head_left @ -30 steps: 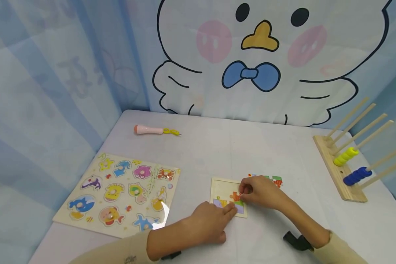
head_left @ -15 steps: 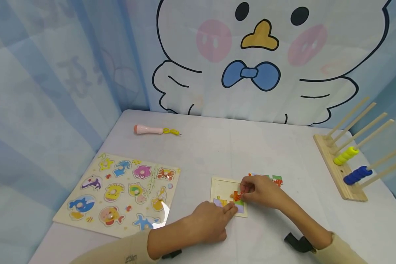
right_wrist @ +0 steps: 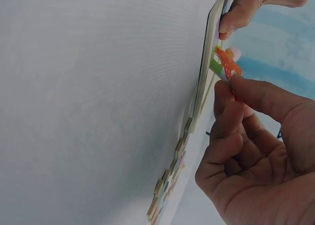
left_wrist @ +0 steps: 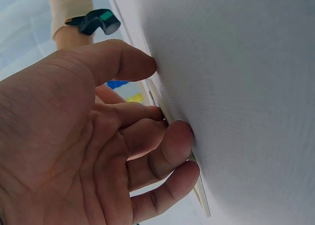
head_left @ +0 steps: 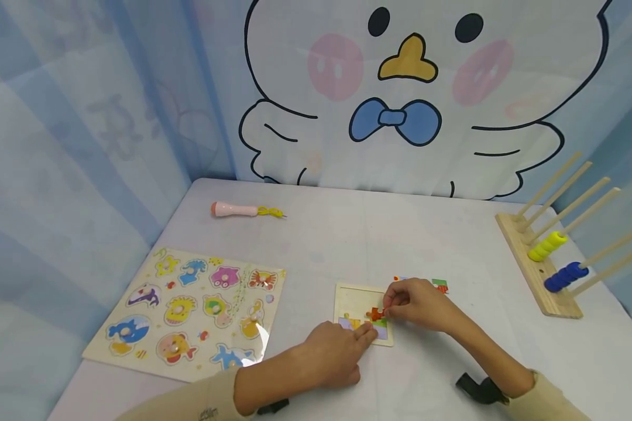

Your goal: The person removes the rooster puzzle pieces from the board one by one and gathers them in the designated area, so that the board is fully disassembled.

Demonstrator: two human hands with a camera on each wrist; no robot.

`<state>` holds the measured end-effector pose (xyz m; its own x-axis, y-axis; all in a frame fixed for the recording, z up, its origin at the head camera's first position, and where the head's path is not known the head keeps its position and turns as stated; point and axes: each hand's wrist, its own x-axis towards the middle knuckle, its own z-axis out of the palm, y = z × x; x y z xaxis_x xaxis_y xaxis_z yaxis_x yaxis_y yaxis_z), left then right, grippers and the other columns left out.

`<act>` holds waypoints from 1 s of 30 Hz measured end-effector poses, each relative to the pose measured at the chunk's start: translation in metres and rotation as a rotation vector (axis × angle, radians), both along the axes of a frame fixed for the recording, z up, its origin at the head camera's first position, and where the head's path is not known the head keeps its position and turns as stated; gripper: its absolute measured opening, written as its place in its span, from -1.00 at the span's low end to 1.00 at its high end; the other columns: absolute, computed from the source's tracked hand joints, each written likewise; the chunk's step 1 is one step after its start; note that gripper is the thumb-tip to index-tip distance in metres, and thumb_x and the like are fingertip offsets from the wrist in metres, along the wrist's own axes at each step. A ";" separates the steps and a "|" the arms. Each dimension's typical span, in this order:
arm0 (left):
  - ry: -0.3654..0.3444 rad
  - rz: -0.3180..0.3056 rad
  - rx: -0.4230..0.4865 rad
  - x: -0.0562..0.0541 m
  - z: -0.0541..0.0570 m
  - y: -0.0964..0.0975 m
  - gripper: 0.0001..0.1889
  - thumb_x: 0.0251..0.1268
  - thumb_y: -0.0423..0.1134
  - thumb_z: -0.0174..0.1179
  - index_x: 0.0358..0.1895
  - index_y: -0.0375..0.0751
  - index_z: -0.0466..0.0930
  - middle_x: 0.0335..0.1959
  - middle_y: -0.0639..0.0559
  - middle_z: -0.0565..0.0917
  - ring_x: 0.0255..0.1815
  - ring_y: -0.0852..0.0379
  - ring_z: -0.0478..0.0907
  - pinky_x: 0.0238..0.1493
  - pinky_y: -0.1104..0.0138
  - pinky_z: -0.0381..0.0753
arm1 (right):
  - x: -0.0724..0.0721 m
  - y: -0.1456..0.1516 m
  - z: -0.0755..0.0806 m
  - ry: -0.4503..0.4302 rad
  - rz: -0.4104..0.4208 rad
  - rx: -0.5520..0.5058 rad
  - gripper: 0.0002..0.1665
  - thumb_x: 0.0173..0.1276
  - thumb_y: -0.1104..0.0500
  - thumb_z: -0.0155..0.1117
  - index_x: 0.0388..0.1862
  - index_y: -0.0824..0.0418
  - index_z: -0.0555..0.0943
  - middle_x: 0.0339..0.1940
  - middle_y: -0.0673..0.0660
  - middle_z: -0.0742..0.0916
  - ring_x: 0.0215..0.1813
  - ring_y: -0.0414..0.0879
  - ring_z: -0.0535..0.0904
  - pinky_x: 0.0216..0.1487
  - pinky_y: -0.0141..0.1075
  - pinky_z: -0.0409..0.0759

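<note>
A small wooden jigsaw tray (head_left: 346,298) lies on the table, with a few picture pieces along its near side. My left hand (head_left: 333,354) rests its extended index and middle fingers on those pieces near the tray's front edge; the left wrist view shows the thumb down by the table. Between thumb and fingertips my right hand (head_left: 420,305) pinches an orange-and-green jigsaw piece (right_wrist: 228,62). That piece is tilted over the tray's right side, and the fingertips cover part of it. Behind the right hand lie loose jigsaw pieces (head_left: 440,285), partly hidden by it.
At the left is a large peg puzzle board (head_left: 202,289) with animal shapes. A pink torch-like toy (head_left: 235,210) with a yellow cord lies further back. A wooden peg stand (head_left: 526,257) with yellow and blue beads is at the right. A printed curtain (head_left: 295,58) hangs behind the table.
The right hand has turned the orange piece slightly over the tray's right side. The left hand has stayed in place. The head view has shifted a little.
</note>
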<state>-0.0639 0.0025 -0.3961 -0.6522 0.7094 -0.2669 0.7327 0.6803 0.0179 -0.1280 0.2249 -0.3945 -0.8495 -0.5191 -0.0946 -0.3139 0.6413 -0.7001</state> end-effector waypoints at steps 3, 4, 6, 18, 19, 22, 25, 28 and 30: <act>0.018 0.001 0.007 0.001 -0.001 -0.001 -0.29 0.22 0.02 0.21 0.48 0.06 0.30 0.42 0.21 0.38 -0.41 0.17 0.56 -0.38 0.29 0.51 | 0.000 0.000 -0.002 0.003 0.006 -0.010 -0.84 0.17 0.30 0.42 -0.40 0.05 0.64 -0.50 -0.12 0.67 -0.43 -0.20 0.57 -0.39 -0.34 0.50; 0.027 -0.001 0.006 0.001 -0.001 -0.001 -0.29 0.22 0.02 0.21 0.48 0.06 0.31 0.42 0.21 0.38 -0.44 0.16 0.55 -0.38 0.29 0.51 | 0.001 0.000 -0.003 0.008 0.010 -0.010 -0.84 0.17 0.31 0.41 -0.40 0.05 0.64 -0.50 -0.13 0.67 -0.43 -0.20 0.57 -0.38 -0.34 0.50; 0.050 -0.004 0.001 0.002 -0.002 -0.001 -0.30 0.22 0.02 0.21 0.47 0.06 0.31 0.41 0.22 0.39 -0.47 0.14 0.54 -0.38 0.28 0.52 | 0.001 0.000 -0.003 0.016 0.019 -0.013 -0.83 0.17 0.33 0.39 -0.40 0.05 0.64 -0.49 -0.13 0.67 -0.42 -0.21 0.58 -0.37 -0.34 0.51; 0.109 -0.020 0.029 0.002 -0.002 -0.002 -0.37 0.17 0.01 0.24 0.35 0.04 0.36 0.35 0.27 0.44 -0.54 0.13 0.51 -0.45 0.28 0.50 | 0.001 0.001 -0.002 0.035 0.041 -0.037 -0.82 0.18 0.36 0.37 -0.41 0.07 0.63 -0.50 -0.13 0.67 -0.43 -0.22 0.56 -0.40 -0.36 0.48; 0.108 -0.019 0.032 0.002 -0.002 -0.002 -0.37 0.16 0.01 0.24 0.34 0.04 0.37 0.34 0.27 0.45 -0.54 0.13 0.51 -0.45 0.28 0.50 | 0.001 0.001 -0.001 0.034 0.043 -0.038 -0.82 0.18 0.36 0.36 -0.40 0.08 0.63 -0.50 -0.12 0.67 -0.44 -0.22 0.56 -0.41 -0.36 0.47; 0.096 -0.013 0.034 0.002 -0.002 -0.001 -0.36 0.16 0.01 0.25 0.35 0.04 0.37 0.34 0.27 0.45 -0.51 0.12 0.53 -0.44 0.27 0.50 | 0.000 0.001 -0.001 0.029 0.038 -0.033 -0.83 0.18 0.36 0.36 -0.40 0.08 0.63 -0.50 -0.11 0.67 -0.44 -0.21 0.54 -0.41 -0.37 0.46; 0.076 -0.009 0.027 0.001 -0.002 0.000 -0.35 0.17 0.00 0.24 0.37 0.04 0.35 0.36 0.26 0.43 -0.48 0.12 0.55 -0.41 0.27 0.51 | 0.000 0.001 -0.002 0.021 0.029 -0.028 -0.83 0.18 0.36 0.36 -0.40 0.08 0.63 -0.50 -0.11 0.67 -0.44 -0.21 0.54 -0.41 -0.37 0.45; 0.060 -0.008 0.016 0.000 -0.002 0.001 -0.34 0.19 0.01 0.24 0.39 0.04 0.34 0.38 0.26 0.41 -0.46 0.11 0.56 -0.38 0.26 0.53 | 0.000 0.001 -0.002 -0.007 0.015 -0.039 -0.85 0.19 0.34 0.36 -0.39 0.09 0.64 -0.50 -0.08 0.67 -0.44 -0.19 0.54 -0.41 -0.36 0.46; 0.060 -0.007 0.015 0.001 -0.002 0.001 -0.34 0.18 0.01 0.24 0.39 0.04 0.34 0.38 0.26 0.41 -0.46 0.11 0.55 -0.38 0.26 0.53 | -0.001 0.000 -0.001 -0.028 0.003 -0.049 -0.86 0.21 0.34 0.36 -0.38 0.10 0.65 -0.50 -0.06 0.68 -0.44 -0.18 0.54 -0.41 -0.36 0.47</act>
<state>-0.0634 0.0038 -0.3982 -0.6621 0.7174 -0.2165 0.7372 0.6755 -0.0160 -0.1289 0.2252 -0.3959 -0.8452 -0.5263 -0.0926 -0.2955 0.6048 -0.7395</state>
